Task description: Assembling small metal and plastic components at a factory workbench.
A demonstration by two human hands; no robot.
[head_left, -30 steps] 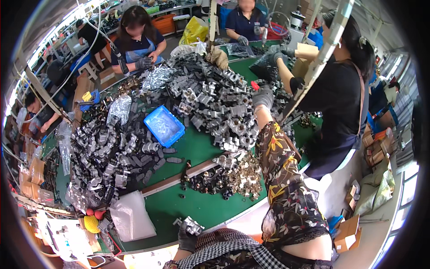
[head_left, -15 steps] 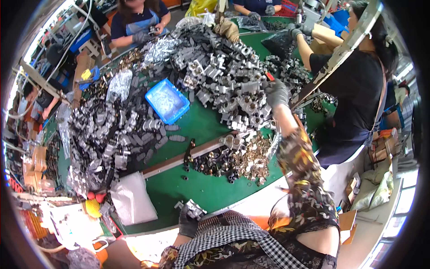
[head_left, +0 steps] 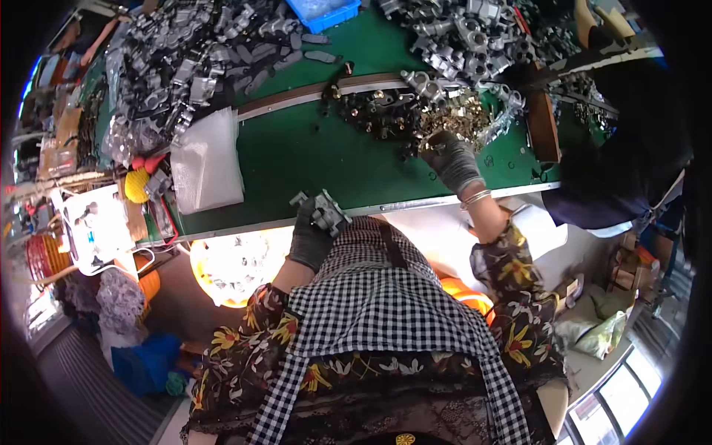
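My left hand [head_left: 311, 241], in a dark glove, is closed around a silver-grey brake caliper [head_left: 326, 213] just inside the table's near edge, in front of my checked apron. My right hand [head_left: 452, 162], also gloved, bends down at the near edge of a heap of small gold-coloured metal clips [head_left: 461, 117]. Its fingers are drawn together against the clips, and whatever they grip is hidden. Left of the clips lies a cluster of small black fittings [head_left: 377, 115].
A brown strip [head_left: 297, 101] crosses the green table [head_left: 334, 159]. Beyond it are heaped calipers [head_left: 471, 41], dark pads [head_left: 320, 56] and a blue tray [head_left: 328, 16]. White plastic sheets [head_left: 209, 165] lie at left. A person in dark clothes [head_left: 623, 141] stands at right.
My right hand has drawn back from the far caliper heap to the clips. My left hand still holds the caliper. The view has tilted down towards my body.
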